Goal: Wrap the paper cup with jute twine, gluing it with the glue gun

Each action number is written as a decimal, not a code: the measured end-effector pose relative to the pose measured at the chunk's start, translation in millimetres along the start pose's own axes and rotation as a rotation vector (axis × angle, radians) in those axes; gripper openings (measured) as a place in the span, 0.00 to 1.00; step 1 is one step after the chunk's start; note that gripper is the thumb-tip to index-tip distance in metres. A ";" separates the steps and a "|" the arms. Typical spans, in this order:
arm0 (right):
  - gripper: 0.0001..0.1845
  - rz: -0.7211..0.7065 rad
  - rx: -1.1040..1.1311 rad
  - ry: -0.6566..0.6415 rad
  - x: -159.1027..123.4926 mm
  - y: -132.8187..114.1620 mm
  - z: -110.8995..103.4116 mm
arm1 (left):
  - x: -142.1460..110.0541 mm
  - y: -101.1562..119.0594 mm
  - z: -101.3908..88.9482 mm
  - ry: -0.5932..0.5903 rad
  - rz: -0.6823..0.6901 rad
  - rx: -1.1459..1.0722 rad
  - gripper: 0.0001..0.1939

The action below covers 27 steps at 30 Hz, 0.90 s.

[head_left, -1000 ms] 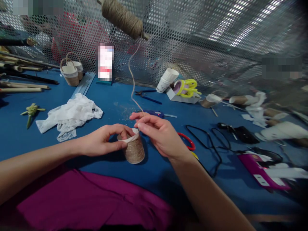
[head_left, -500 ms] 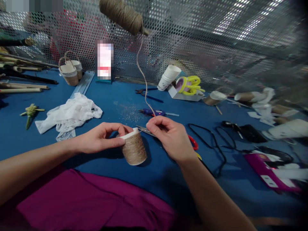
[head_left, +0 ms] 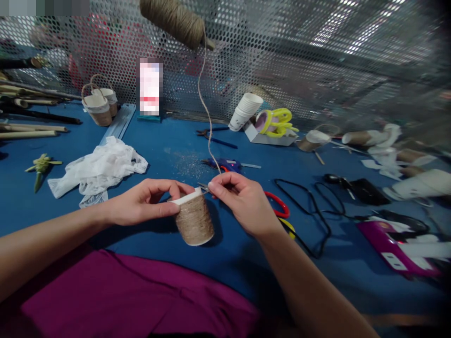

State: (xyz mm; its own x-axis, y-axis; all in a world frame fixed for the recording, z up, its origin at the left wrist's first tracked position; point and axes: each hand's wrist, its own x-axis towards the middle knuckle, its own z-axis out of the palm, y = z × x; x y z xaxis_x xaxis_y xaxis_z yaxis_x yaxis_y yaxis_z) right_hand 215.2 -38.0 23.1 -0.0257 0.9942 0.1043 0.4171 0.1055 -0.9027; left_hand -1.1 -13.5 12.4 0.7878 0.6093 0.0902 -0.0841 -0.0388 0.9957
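Note:
My left hand (head_left: 150,201) is closed on the white rim of a paper cup (head_left: 195,219) wrapped in brown twine, tilted toward me. The thumb lies along the near side of the rim and the fingers reach the far side. My right hand (head_left: 243,199) pinches the twine (head_left: 208,117) just right of the cup. That strand runs up to a big twine spool (head_left: 172,21). Scissors with red and yellow handles (head_left: 280,205) lie mostly behind my right hand; their blade tips point toward the cup rim.
A blue glue gun (head_left: 227,164) and pliers (head_left: 220,140) lie beyond my hands. White lace (head_left: 102,166) is at left, near handled baskets (head_left: 99,110). Stacked paper cups (head_left: 245,111) stand at the back. Black cable (head_left: 313,209) and a magenta box (head_left: 384,244) are at right.
My right hand has shifted slightly left, closer to the cup, still pinching the twine. More of the scissors' handles shows. The view has moved a little.

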 end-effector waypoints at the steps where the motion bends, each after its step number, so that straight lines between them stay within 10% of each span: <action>1: 0.09 0.003 0.004 -0.004 0.0 0.4 0.2 | 0.0 0.2 0.1 0.001 0.000 -0.001 0.07; 17: 0.16 0.332 0.607 -0.275 -2.7 8.1 14.2 | -1.3 4.2 -1.5 -0.047 0.059 -0.025 0.05; 27: 0.15 0.119 0.299 -0.165 -2.0 14.9 14.1 | 1.2 -1.5 -4.8 -0.033 0.100 0.247 0.02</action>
State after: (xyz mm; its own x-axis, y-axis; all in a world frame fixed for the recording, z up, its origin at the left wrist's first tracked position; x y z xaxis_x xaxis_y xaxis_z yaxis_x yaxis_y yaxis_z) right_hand 208.7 -38.1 3.5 -0.1490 0.9872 -0.0560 0.1426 -0.0346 -0.9892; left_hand -3.0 -8.9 10.9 0.8030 0.5664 0.1852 -0.0142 -0.2925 0.9562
